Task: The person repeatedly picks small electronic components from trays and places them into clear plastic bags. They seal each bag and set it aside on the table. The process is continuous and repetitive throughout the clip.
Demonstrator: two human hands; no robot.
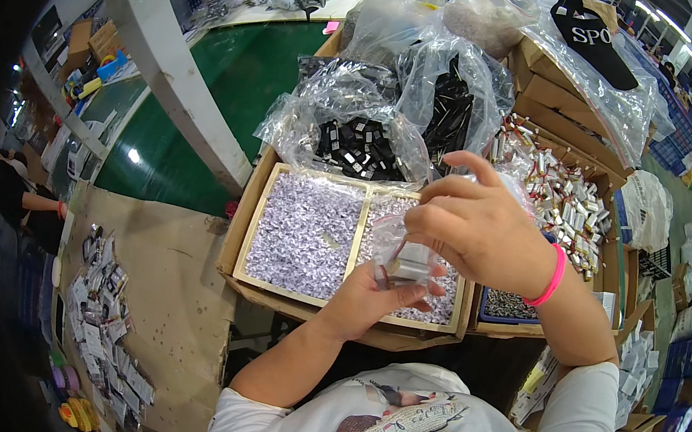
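Observation:
A small clear zip bag (393, 236) with a silver battery pack (409, 271) inside is held in my left hand (366, 299), thumb across its lower part. My right hand (476, 228), with a pink band (552, 276) at the wrist, is over the top of the bag. Its index finger is raised and the other fingers curl towards the bag's mouth; whether they pinch anything is hidden. Beneath both hands lies a two-part wooden tray (356, 242). Small pale plastic pieces (306, 237) fill its left side, and small pale pieces fill the right.
Behind the tray, open plastic bags hold black USB adapters (362, 149) and thin black parts (450, 110). Wired batteries (572, 200) fill a carton at right, near a blue bin of screws (506, 305). Packed bags (104, 324) lie left, past a metal post (173, 68). Other people stand far left.

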